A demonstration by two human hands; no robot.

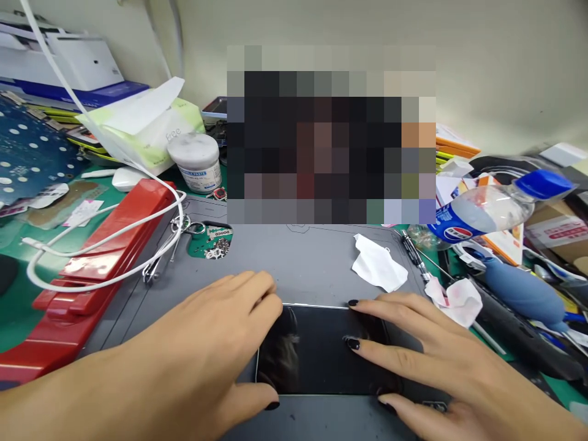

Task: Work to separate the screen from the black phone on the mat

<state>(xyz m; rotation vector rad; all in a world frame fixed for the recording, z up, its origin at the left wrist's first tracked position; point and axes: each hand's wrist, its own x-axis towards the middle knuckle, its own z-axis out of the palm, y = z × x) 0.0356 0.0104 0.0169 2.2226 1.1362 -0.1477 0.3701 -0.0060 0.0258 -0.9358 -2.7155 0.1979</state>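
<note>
A black glossy phone [321, 352] lies flat, screen up, on a grey work mat [298, 263]. My left hand [202, 355] rests over the phone's left end, fingers along its top left corner and thumb at its lower left edge, clasping it. My right hand [422, 361] lies over the right end, fingers stretched flat on the glass, thumb under the lower edge. Both hands are bare, with dark-painted nails.
A crumpled white wipe [379, 263] and a screwdriver [416, 254] lie behind the right hand. On the left are a red tool case [92, 263], a white cable [105, 245], tweezers [160, 257], a paste jar [199, 162] and a tissue pack [147, 125]. A plastic bottle [496, 205] and a blue blower [523, 288] crowd the right.
</note>
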